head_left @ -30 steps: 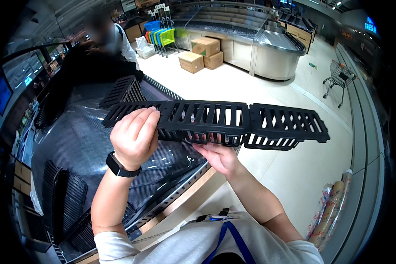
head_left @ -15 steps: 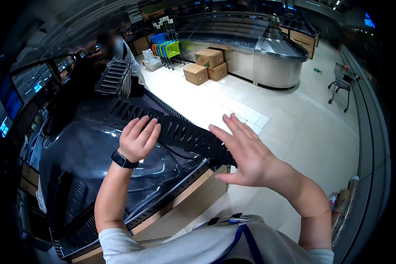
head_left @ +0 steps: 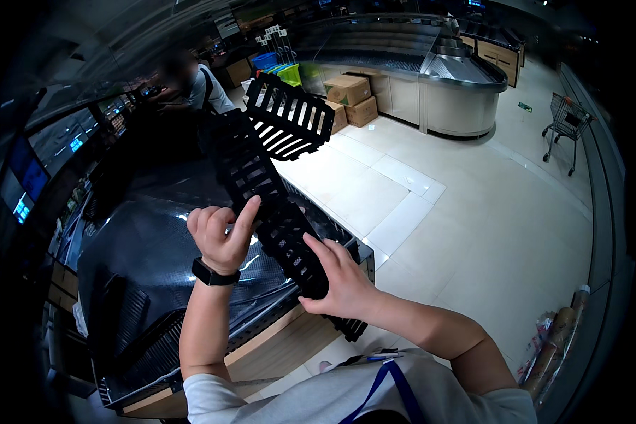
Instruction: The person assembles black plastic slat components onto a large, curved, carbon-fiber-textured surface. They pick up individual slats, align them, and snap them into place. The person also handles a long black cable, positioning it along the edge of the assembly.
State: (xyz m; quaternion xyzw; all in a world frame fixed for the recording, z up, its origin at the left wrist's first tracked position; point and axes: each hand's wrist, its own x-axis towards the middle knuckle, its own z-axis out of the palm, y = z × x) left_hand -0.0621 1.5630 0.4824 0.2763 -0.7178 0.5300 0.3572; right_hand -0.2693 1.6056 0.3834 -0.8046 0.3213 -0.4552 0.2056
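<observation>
Long black slatted panel (head_left: 251,166) slants from the far middle down towards me, over the edge of the display counter. A second slatted section (head_left: 293,113) sticks out to the right of its far end; I cannot tell whether they are joined. My right hand (head_left: 343,279) grips the near end of the panel, fingers on top and thumb below. Beside the panel's left edge is my left hand (head_left: 222,237), fingers curled in and thumb raised against the slats. What lies within those fingers is hidden. Shiny dark plastic film (head_left: 148,233) covers the counter.
More black slatted pieces (head_left: 131,314) lie on the counter's left. A co-worker (head_left: 208,88) stands at the far left. Cardboard boxes (head_left: 348,90), a steel counter (head_left: 452,106), a shopping cart (head_left: 569,124) and wrapped rolls (head_left: 555,339) stand around the pale floor (head_left: 459,219).
The panel has swung from lying crosswise to pointing away from me. My right hand has moved left and closed on its near end. My left fingers have curled in. The co-worker's slatted piece has left their front.
</observation>
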